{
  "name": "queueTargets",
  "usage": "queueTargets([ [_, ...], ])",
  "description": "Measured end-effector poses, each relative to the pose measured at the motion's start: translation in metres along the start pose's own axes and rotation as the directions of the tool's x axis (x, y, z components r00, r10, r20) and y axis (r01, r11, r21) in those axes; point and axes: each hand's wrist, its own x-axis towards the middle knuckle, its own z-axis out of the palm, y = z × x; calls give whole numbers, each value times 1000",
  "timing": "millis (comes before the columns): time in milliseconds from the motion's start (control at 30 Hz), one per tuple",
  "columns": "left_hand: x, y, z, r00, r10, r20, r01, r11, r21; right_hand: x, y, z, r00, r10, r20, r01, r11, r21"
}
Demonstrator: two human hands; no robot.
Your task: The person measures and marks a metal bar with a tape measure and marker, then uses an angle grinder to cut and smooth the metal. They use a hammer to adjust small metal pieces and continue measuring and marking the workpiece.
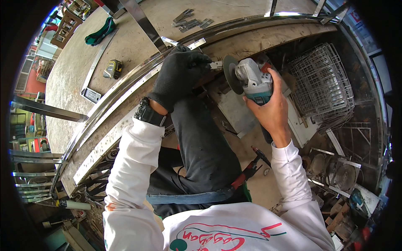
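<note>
My left hand (180,77), in a black glove, is closed at the table's edge. A narrow metal strip (216,65) pokes out past its fingers toward the right; most of that strip is hidden by the glove. My bare right hand (274,106) grips an angle grinder (256,85) with a teal body and a grey metal head. Its thin disc (231,74) stands on edge close to the strip's tip; whether they touch I cannot tell. Beneath the left wrist runs a long, pale strip with small holes (121,134), following the curved rim.
On the round table (130,54) lie a tape measure (113,69), a metal square (91,95), a dark green cloth item (100,32) and several short metal pieces (192,21). Upright metal bars (144,25) rise from the curved frame. Wire racks (322,83) stand at right.
</note>
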Motion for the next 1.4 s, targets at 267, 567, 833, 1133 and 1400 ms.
queueTargets([
  [267, 0, -3, 5, 991, -134, 10, 133, 966, -222, 6, -2, 0, 999, -35, 17, 35, 999, -26],
  [567, 0, 2, 2, 977, -194, 86, 207, 961, -183, 7, -11, -37, 982, -4, 191, 10, 1000, -30],
  [833, -10, 6, 4, 997, -10, -79, 10, 1000, 2, 18, -14, -61, 978, -117, 175, 133, 988, -79],
  [1133, -12, 6, 2, 999, -34, -41, 33, 999, -25, 20, -20, -43, 977, -165, 133, 186, 968, -167],
  [1400, -9, 6, 1, 992, -129, -6, 127, 984, -122, 12, -12, -37, 975, -182, 130, 208, 952, -225],
])
